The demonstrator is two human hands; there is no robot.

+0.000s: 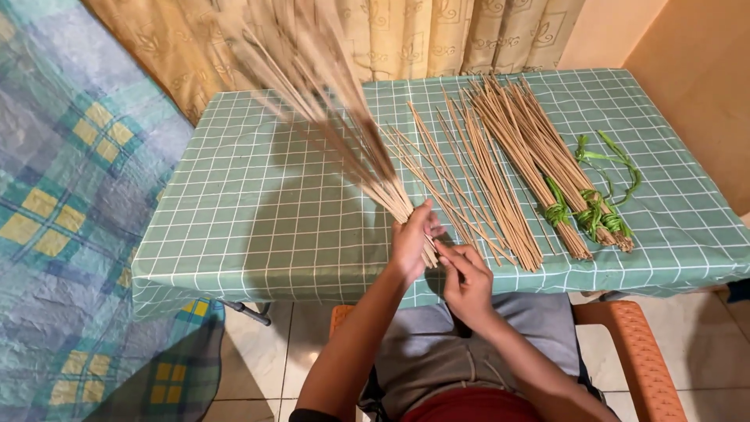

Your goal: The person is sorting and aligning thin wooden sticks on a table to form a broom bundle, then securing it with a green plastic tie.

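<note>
While the head view looks down over the seated person's lap, the left hand (409,241) is closed around the lower end of a bundle of sticks (328,109), which fans up and away from it toward the curtain (406,39) and is blurred as if in motion. The right hand (467,283) sits just beside the left, fingers pinched narrow on what seems to be a single thin stick at the bundle's base; whether it truly holds that stick or only touches it is hard to tell.

Beyond the right hand, loose sticks (461,180) lie spread on the counter (234,203), which is covered with a green checked cloth. Farther out on that side lie tied bundles (547,164) bound with green leaf strips (598,211), and a few spare green strips (617,160) lie beside them.

As I judge it, the risk lies in the left hand's grip: only the very ends are held, so a slack squeeze could let sticks slide out and scatter. The swinging tips could also brush the curtain, or sweep the loose sticks off the counter's near edge.

Both forearms reach forward from the lap, elbows bent, wrists close together at the near edge of the counter. The left palm faces inward and the right hand is turned palm down.
</note>
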